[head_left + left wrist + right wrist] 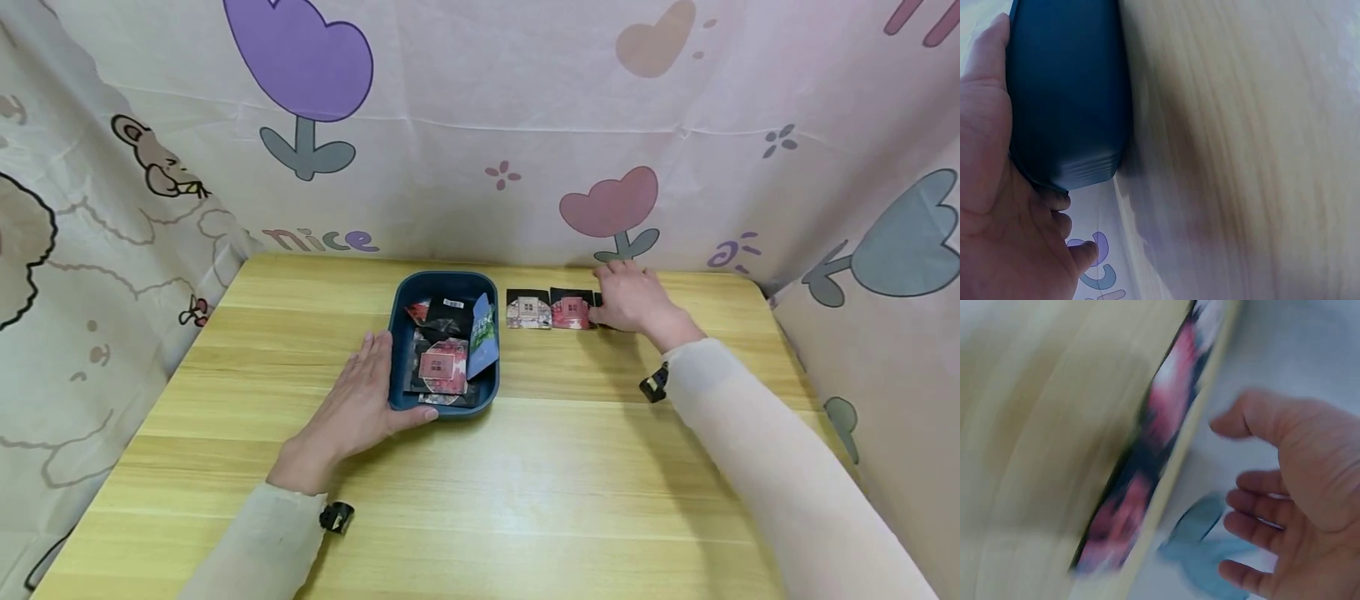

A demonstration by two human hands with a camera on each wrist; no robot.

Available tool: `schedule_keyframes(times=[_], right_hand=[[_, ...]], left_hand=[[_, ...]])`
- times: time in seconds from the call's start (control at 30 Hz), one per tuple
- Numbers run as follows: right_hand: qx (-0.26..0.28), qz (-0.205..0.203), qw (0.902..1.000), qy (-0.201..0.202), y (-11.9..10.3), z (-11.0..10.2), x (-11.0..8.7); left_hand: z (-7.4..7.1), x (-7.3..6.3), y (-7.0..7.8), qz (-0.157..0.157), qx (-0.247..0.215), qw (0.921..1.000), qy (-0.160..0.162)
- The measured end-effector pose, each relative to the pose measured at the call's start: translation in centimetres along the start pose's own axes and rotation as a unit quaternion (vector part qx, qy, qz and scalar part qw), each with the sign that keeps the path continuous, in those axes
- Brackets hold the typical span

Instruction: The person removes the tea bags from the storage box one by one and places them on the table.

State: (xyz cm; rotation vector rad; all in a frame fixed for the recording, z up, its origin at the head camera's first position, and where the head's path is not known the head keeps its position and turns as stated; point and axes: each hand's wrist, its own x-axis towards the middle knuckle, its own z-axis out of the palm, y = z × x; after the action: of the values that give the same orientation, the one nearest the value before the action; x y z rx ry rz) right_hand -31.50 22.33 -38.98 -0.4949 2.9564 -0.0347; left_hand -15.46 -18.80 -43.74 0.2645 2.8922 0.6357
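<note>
A dark blue plastic bin holds several small square packets, among them a pink and black packet and a light blue packet. My left hand rests along the bin's left side with straight fingers, its thumb at the near rim; the left wrist view shows the palm beside the bin wall. Right of the bin, a pale-patterned packet and a pink packet lie in a row. Over the row's right end hovers my right hand, partly covering another packet. Nothing shows between its loosely bent fingers.
The wooden table reaches back to a white curtain printed with flowers, which also hangs at both sides. A small black device sits at the left wrist, and another black device at the right.
</note>
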Motion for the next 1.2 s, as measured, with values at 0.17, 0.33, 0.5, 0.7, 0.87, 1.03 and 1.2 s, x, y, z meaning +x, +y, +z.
schedule_keyframes(times=[0.17,0.33,0.5,0.7,0.87,1.03,1.2], right_hand=[[0.033,-0.043,0.9937,0.098,-5.8,-0.4,-0.9],[0.045,-0.103,0.9828,0.147,-11.6,-0.1,-1.3],[-0.006,-0.178,0.9739,0.141,-16.4,0.8,-1.5],[-0.073,-0.227,0.9650,0.109,-20.1,2.5,-1.3],[-0.078,-0.208,0.9714,0.084,-21.7,3.8,-1.0],[-0.099,-0.173,0.9772,0.074,-22.4,4.2,-1.2],[-0.115,-0.161,0.9786,0.057,-22.6,4.5,-1.2]], left_hand=[[0.0,0.0,0.1,0.000,0.004,1.0000,-0.001],[-0.2,0.1,0.2,0.000,0.012,0.9999,-0.002],[-0.5,0.0,0.3,0.008,0.026,0.9996,0.002],[-0.6,-0.1,0.4,0.019,0.040,0.9990,0.006],[-0.6,-0.1,0.3,0.021,0.042,0.9989,0.002],[-0.6,0.0,0.3,0.020,0.039,0.9991,-0.001],[-0.5,0.0,0.2,0.018,0.034,0.9993,-0.004]])
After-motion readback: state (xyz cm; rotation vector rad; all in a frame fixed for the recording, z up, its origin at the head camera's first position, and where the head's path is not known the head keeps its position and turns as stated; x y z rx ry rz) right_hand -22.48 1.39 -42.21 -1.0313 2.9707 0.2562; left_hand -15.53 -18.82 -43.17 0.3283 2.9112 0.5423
